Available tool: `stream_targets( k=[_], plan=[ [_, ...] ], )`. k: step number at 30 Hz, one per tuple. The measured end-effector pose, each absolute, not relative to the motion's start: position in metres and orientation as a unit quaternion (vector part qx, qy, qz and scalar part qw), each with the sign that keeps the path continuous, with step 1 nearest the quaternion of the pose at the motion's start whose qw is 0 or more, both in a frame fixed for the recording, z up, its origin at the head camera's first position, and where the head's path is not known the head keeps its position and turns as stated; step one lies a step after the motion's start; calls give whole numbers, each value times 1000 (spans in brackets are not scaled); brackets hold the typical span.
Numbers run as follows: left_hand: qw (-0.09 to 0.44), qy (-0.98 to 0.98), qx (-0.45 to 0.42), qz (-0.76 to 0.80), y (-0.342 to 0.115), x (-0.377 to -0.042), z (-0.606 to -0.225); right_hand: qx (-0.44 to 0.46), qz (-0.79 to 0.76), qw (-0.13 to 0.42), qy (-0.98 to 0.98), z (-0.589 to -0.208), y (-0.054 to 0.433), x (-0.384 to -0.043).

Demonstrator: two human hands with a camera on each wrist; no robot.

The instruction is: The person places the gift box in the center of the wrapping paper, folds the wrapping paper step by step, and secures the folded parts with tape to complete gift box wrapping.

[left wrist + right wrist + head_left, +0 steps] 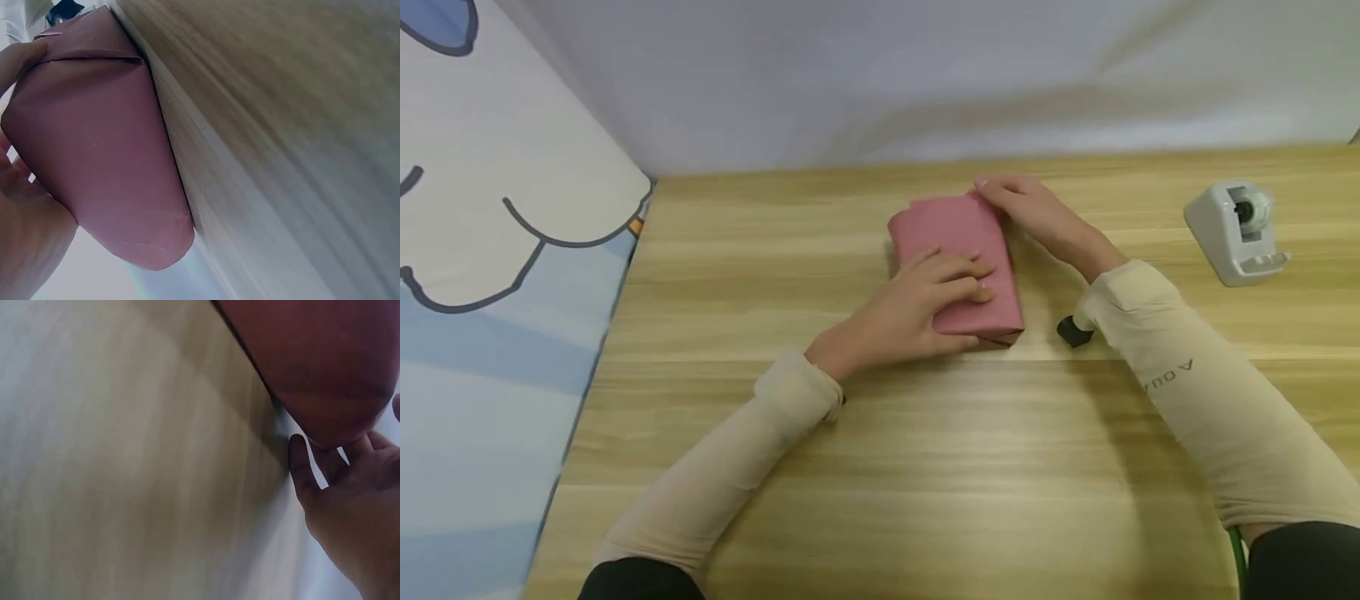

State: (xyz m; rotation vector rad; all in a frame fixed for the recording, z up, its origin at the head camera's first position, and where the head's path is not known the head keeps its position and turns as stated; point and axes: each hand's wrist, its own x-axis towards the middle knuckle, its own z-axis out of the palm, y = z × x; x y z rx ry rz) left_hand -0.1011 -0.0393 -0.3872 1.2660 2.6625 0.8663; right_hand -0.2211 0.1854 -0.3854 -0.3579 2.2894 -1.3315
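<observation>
A parcel wrapped in pink paper [958, 229] lies lengthwise on the wooden table. My left hand [917, 304] rests across its top with the fingers spread, and the thumb lies along the near end. In the left wrist view, the left thumb [22, 61] touches a folded flap [94, 47] at that end of the parcel. At the far right corner, my right hand [1037, 212] holds the paper. The right wrist view has the right fingers [303, 465] bent at the rounded paper end [337, 419], with part of the thumb at the frame's edge.
A white tape dispenser [1236, 233] with a clear roll stands on the table [880, 475] to the right. A small black piece [1075, 332] sits at the right sleeve cuff. Behind the table hangs a pale cloth [850, 83]; a cartoon-printed cloth [490, 375] covers the left side.
</observation>
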Motion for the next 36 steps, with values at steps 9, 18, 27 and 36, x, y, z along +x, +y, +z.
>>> stream_targets(
  k=[9,18,27,36],
  plan=[
    [41,867,411,280,-37,-101,-386,-144,-492,254,821,-390,186,-220],
    [59,871,417,253,-31,-100,-382,-141,-474,289,820,-382,193,-220],
    [50,867,427,252,-27,-102,-383,-133,-464,231,845,-365,200,-187],
    [49,867,427,251,-34,-101,-388,-224,-395,26,890,-357,237,-87]
  ],
)
